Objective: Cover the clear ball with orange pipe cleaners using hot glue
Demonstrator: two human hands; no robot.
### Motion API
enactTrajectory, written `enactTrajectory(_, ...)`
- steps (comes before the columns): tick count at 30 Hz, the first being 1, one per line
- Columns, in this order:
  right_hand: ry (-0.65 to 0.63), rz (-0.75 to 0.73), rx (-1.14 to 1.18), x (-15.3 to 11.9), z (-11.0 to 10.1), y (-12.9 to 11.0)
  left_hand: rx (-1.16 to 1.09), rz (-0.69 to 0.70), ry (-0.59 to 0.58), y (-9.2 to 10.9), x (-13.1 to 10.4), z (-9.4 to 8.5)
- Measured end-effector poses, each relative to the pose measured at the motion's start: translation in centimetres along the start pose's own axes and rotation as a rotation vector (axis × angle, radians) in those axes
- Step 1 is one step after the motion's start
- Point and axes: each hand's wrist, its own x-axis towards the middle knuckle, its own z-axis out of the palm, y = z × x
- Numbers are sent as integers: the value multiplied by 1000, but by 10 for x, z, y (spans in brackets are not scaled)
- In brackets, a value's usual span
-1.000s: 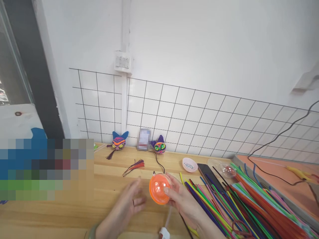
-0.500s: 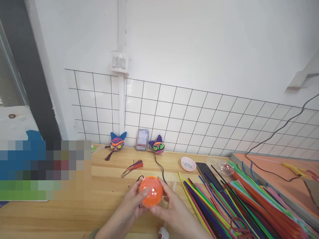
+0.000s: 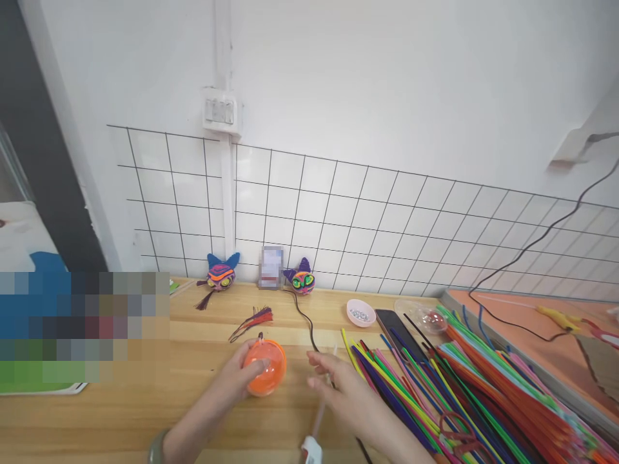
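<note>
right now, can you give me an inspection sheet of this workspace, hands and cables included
surface: wooden tabletop, pale planks with visible grain
things in hand: orange ball, glossy, dark loop at its top
clutter: loose pipe cleaners spread at right; phone beside pink dish of small silvery bits; tassel beyond the ball
left hand: holds the ball, thumb across its front
right hand: fingers apart, beside a translucent stick; contact unclear
cables: dark cord runs toward the right hand; another cord hangs at right
surroundings: wire grid and switch box on white wall
</note>
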Motion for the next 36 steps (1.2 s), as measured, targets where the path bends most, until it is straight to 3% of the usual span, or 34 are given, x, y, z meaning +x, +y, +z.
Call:
enactTrajectory(4,79,39,-192,6,-21,12,66,8,85,-5,7,-6)
enactTrajectory(10,162,216,-476,7,-54,21,109,56,94,-6,8,-4)
enactTrajectory(17,245,325,-564,6,-67,29,81,85,86,-6,8,-2)
enactTrajectory(22,269,255,-409,6,-70,25,-47,92,58,-4,13,-4)
enactTrajectory(25,205,151,-210,7,-68,21,-174,46,44,8,3,0)
enactTrajectory(28,88,51,23,7,-60,14,-478,-49,-58,23,-14,9)
enactTrajectory(31,-25,-6,202,3,-46,1,-622,-81,-202,32,-29,18)
enactTrajectory(36,-161,-44,385,-11,-25,-31,-733,-167,-403,29,-42,27)
